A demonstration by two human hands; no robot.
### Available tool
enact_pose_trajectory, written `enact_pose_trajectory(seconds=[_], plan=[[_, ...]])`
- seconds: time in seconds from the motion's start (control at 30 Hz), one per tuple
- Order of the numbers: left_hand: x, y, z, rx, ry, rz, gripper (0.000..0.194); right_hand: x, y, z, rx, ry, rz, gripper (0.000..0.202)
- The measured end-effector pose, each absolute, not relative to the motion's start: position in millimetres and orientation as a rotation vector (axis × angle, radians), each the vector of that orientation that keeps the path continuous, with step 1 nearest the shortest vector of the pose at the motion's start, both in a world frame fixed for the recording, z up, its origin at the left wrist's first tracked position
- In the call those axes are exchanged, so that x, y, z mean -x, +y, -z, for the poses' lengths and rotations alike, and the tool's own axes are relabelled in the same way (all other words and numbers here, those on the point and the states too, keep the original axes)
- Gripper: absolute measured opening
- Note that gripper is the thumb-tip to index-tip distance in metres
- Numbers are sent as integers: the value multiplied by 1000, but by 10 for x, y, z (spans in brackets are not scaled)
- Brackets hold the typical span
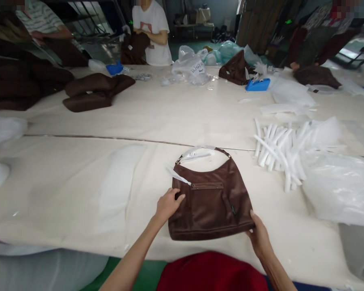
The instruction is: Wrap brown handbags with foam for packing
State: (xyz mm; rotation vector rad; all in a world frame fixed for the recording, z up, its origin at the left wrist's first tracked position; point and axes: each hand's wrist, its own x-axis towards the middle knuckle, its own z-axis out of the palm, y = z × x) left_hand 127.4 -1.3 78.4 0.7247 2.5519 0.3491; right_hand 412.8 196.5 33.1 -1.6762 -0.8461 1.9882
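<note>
A brown handbag [209, 202] lies on the pale table in front of me, its base toward me. White wrapping [197, 152] covers most of its handle, and a white strip [180, 176] hangs from the zip pull on its front. At the bag's left edge, my left hand [170, 203] grips the side, with the thumb on the front. My right hand [259, 232] holds the lower right corner, thumb on top and the other fingers partly hidden beneath.
White foam sticks [280, 149] lie heaped at right, beside clear plastic bags [342, 186]. Other brown bags [97, 91] and blue objects [257, 85] rest across the table. Several people stand at the far side, one in a white T-shirt [157, 24].
</note>
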Motion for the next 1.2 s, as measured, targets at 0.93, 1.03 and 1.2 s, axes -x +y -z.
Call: enact_pose_trajectory(seconds=[0.93, 1.03, 1.2], plan=[[-1386, 1242, -443, -1286, 2232, -239, 64, -3884, 1002, -144, 1179, -218, -2188, 25], [-1390, 1288, -437, -1345, 2200, -220, 61, -3725, 942, -304, 1109, -295, -2191, 39], [-1117, 1616, -28, -1345, 2135, -485, 43, -3137, 1270, -537, 956, -534, -2115, 71]])
